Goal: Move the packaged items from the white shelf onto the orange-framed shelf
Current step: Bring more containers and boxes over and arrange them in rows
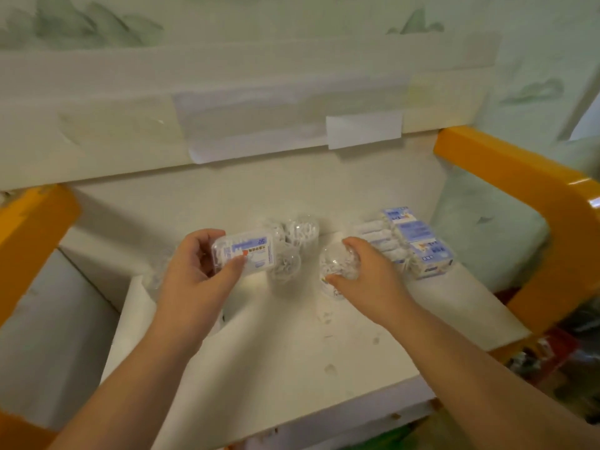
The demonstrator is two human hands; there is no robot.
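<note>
Both forearms reach in from the bottom edge, from 7 and 5 o'clock, toward the middle of the white board of the orange-framed shelf (pixel 506 164).

The left hand (pixel 194 271) is turned palm inward. Its fingers curl over the far edge of a flat rectangular clear box (pixel 248 254) with a blue and white label, and the thumb presses the near face; the box is gripped and tilted, its right end over the round tubs.

The right hand (pixel 363 271) lies palm down. Its fingers and thumb are curled around the top of a clear round tub (pixel 334 271) that seems to hold white sticks. Whether the tub rests on the board or is lifted cannot be told.

Between the hands, at 12 o'clock from them, stand more clear round tubs (pixel 292 241), clustered close, with white contents too blurred to name. At 2 o'clock from the right hand, just beside it, sits a row of blue and white packs (pixel 418 245), side by side, running toward the back wall.

White paper sheets (pixel 363 128) are taped along the board above the shelf.
</note>
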